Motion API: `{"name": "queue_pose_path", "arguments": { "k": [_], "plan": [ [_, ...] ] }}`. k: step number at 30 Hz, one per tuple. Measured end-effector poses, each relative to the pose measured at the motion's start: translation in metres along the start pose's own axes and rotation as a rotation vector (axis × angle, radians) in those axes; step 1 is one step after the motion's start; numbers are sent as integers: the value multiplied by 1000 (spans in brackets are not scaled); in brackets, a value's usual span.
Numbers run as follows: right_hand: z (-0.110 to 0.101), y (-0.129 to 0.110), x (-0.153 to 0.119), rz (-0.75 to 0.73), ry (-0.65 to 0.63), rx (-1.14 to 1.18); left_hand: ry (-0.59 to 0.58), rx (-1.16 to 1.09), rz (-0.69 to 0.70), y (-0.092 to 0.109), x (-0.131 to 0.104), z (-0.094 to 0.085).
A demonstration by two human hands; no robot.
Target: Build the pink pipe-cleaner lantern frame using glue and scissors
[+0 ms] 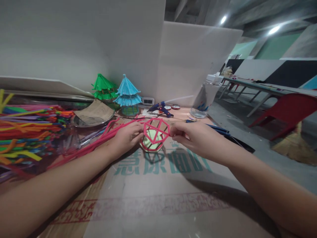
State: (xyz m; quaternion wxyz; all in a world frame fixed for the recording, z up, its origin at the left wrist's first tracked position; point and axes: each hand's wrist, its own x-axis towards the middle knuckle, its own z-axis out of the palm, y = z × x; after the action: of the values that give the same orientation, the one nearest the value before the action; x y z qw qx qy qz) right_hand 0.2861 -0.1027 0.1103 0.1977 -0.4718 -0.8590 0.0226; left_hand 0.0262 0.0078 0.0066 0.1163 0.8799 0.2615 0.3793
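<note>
Head view: the pink frame (pixel 157 140) is pinched at its left edge by the curled left hand (pixel 130 135) and at its right by the closed right hand (pixel 185 132), over the table (pixel 148 185). Beyond, the glue gun (pixel 162 107) is seen, with the blue model (pixel 128 90) far left, bottle (pixel 204 96) far right, stems (pixel 19 132) left.

From where I stand, 2 green characters, "康面", read clearly on the pale board (pixel 153 221), in front and left of the clear bottle (pixel 203 97), whose lettering is too small to read.
</note>
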Motion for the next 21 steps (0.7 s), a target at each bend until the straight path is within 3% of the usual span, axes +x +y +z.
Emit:
{"name": "queue_pose_path", "arguments": {
  "k": [13, 16, 19, 21],
  "plan": [
    [-10, -2, -3, 1, -72, -84, 105, 95, 171, 1, -2, -1],
    [-9, -7, -3, -18, 41, -42, 143, 168, 258, 7, -2, -2],
    [-1, -14, -4, -124, 206, -44, 160, 233, 338, 14, -3, -2],
    [7, -19, -5, -197, 242, -25, 164, 251, 361, 17, -4, -2]
  ]
}}
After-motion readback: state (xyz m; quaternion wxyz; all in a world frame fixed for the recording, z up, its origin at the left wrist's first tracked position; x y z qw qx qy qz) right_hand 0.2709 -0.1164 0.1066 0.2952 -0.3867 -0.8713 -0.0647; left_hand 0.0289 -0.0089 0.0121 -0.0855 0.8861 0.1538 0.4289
